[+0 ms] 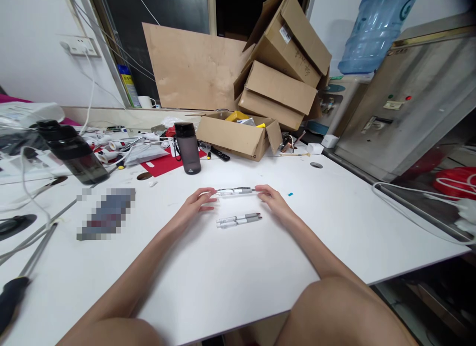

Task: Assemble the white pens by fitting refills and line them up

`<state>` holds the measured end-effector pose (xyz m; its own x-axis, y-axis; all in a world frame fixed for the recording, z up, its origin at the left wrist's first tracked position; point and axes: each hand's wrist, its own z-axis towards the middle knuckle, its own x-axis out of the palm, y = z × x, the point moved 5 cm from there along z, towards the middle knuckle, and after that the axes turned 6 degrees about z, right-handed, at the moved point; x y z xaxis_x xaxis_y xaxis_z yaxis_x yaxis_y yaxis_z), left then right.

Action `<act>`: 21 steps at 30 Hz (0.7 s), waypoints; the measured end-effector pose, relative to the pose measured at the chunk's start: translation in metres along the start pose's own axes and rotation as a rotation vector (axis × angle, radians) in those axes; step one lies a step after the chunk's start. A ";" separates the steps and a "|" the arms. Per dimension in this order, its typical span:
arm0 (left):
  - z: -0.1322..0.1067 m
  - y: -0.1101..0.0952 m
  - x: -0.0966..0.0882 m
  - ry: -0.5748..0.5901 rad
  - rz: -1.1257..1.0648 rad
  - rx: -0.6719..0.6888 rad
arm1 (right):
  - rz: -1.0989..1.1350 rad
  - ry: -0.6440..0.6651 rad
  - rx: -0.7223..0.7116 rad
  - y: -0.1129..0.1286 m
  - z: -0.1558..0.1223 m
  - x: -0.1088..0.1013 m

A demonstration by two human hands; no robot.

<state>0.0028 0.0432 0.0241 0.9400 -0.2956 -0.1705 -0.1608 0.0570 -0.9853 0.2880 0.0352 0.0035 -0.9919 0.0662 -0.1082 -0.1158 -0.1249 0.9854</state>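
A grey and clear pen [235, 191] is held level just above the white table [230, 281], one end in each hand. My left hand [196, 202] pinches its left end with fingers closed. My right hand [272, 199] pinches the right tip the same way. Two more pens of the same kind [238, 220] lie side by side on the table just below, between my wrists, touching neither hand.
A dark bottle [188, 147] stands behind the pens. A second dark bottle [72, 150] lies tilted at the left among cables and clutter. Cardboard boxes [275, 88] are stacked at the back. A water dispenser [375, 28] and metal cabinet stand at the right.
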 end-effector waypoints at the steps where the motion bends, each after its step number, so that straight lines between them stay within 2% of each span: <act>1: 0.000 -0.003 0.000 -0.006 0.005 0.031 | 0.029 -0.014 0.013 0.000 0.000 -0.001; 6: -0.003 -0.013 0.008 0.012 -0.015 0.120 | 0.124 -0.011 0.066 0.000 -0.004 0.003; 8: -0.004 -0.016 0.011 0.020 -0.023 0.152 | 0.059 0.021 0.032 0.002 -0.005 0.006; 12: -0.005 -0.019 0.013 -0.010 0.049 0.190 | -0.170 0.054 -0.127 0.009 -0.007 0.011; 16: -0.004 -0.015 0.015 -0.015 0.178 0.236 | -0.247 0.224 -0.234 0.021 -0.017 0.022; 19: -0.005 -0.012 0.017 -0.010 0.276 0.302 | -0.279 0.351 -0.250 0.028 -0.026 0.029; 21: -0.006 -0.012 0.018 -0.020 0.358 0.344 | -0.312 0.383 -0.247 0.030 -0.028 0.031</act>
<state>0.0199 0.0314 0.0333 0.8500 -0.1816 -0.4944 -0.3691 0.4643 -0.8051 0.2526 0.0055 0.0264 -0.8513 -0.2221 -0.4754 -0.3700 -0.3884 0.8440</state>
